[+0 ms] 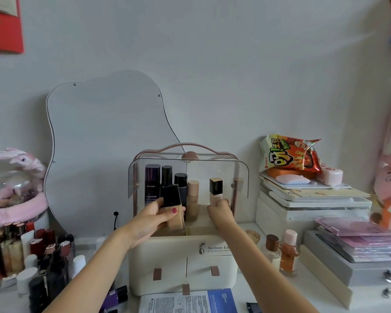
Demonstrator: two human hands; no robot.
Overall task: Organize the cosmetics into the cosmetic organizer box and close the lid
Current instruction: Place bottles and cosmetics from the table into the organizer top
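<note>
Beige foundation in a black-capped bottle point(172, 208) is pinched between thumb and fingers of the left hand point(152, 219), tilted over the front left compartment of the cream organizer box point(183, 263). A paler square-capped bottle point(215, 191) is gripped at its base by the right hand point(220, 214), upright inside the box's right side. The clear lid point(187, 175) is seen raised.

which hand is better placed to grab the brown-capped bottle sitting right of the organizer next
Right. The right hand is on the small pale bottle at the organizer's right side, nearest the brown-capped bottle. The left hand is holding a black-capped foundation bottle, farther off.
</note>
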